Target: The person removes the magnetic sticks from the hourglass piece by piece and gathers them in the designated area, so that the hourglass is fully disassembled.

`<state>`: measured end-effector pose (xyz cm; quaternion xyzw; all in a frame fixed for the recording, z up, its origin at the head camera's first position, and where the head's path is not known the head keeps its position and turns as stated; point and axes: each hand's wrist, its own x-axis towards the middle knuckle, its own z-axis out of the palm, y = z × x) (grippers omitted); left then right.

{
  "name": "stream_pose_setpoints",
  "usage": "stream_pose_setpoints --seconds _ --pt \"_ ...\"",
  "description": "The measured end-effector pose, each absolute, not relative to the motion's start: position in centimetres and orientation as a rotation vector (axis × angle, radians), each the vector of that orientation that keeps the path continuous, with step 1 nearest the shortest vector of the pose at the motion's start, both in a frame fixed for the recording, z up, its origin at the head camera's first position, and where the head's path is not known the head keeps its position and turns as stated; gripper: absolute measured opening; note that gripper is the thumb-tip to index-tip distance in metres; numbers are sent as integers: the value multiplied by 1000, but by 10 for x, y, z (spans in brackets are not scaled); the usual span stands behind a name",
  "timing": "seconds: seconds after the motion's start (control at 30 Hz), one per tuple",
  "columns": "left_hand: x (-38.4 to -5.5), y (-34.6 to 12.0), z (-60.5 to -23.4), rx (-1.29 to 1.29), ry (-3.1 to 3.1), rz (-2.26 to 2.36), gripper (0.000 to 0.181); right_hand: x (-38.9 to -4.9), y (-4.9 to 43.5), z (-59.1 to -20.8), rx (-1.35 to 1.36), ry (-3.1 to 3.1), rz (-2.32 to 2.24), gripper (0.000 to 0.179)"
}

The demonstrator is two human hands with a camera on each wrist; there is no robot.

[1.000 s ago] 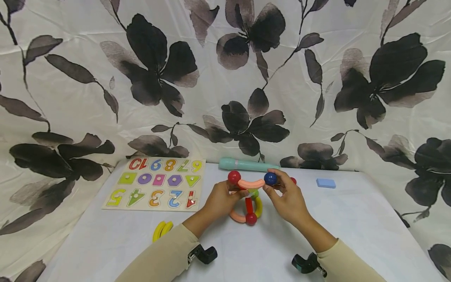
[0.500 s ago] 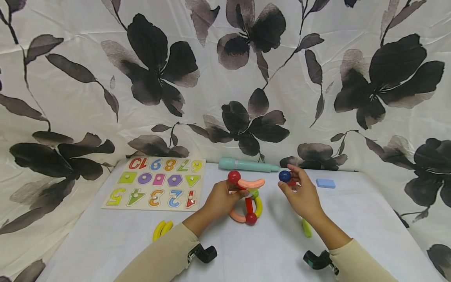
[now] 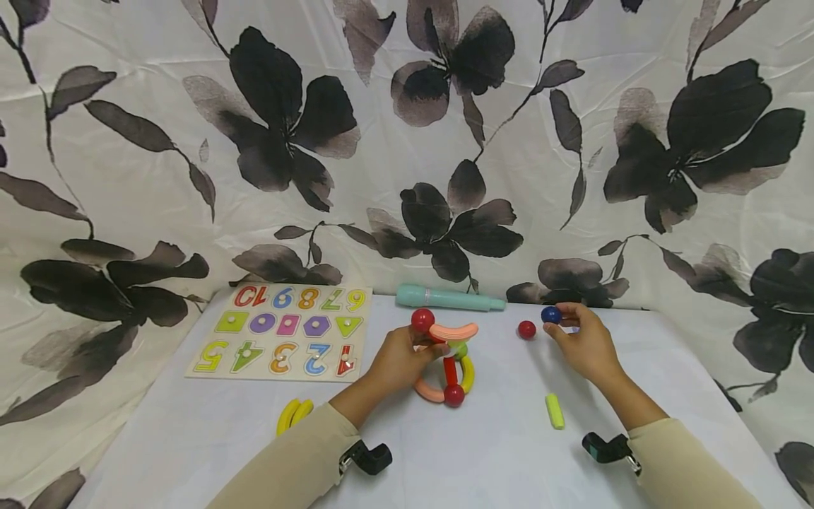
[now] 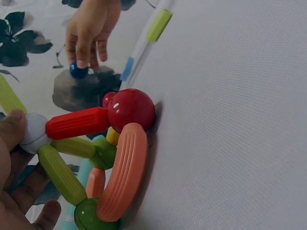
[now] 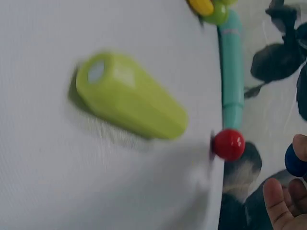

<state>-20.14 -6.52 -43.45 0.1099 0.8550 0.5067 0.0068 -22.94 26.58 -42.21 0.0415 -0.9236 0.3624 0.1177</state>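
My left hand (image 3: 402, 359) grips a built shape of coloured sticks and balls. In the left wrist view its fingers hold around a silvery ball (image 4: 34, 135), from which a red stick (image 4: 79, 123) and lime sticks branch. A red ball (image 4: 130, 110) joins that red stick to a curved peach stick (image 4: 123, 175). Another curved peach stick (image 3: 454, 331) sits at the top of the shape, its right end free. My right hand (image 3: 584, 344) pinches a blue ball (image 3: 550, 314) above the table's back right. Close by, a loose red ball (image 3: 526, 329) lies on the table.
A lime stick (image 3: 555, 411) lies in front of my right hand. Yellow curved sticks (image 3: 294, 416) lie by my left sleeve. A number puzzle board (image 3: 273, 332) is at back left, a teal tube-shaped object (image 3: 449, 297) along the back edge, a blue block (image 4: 127, 69) farther right.
My right hand has moved right with the blue ball, away from the peach stick's end. The loose red ball and lime stick are now uncovered. My left hand stays in place.
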Motion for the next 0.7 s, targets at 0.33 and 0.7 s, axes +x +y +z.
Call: stream_pose_setpoints --seconds 0.33,0.7 --pt "-201 -66 -435 338 2681 1575 25 -248 289 -439 89 -2804 1042 45" --pt "-202 -66 -435 338 2664 1580 25 -261 288 -447 117 -2926 1028 38"
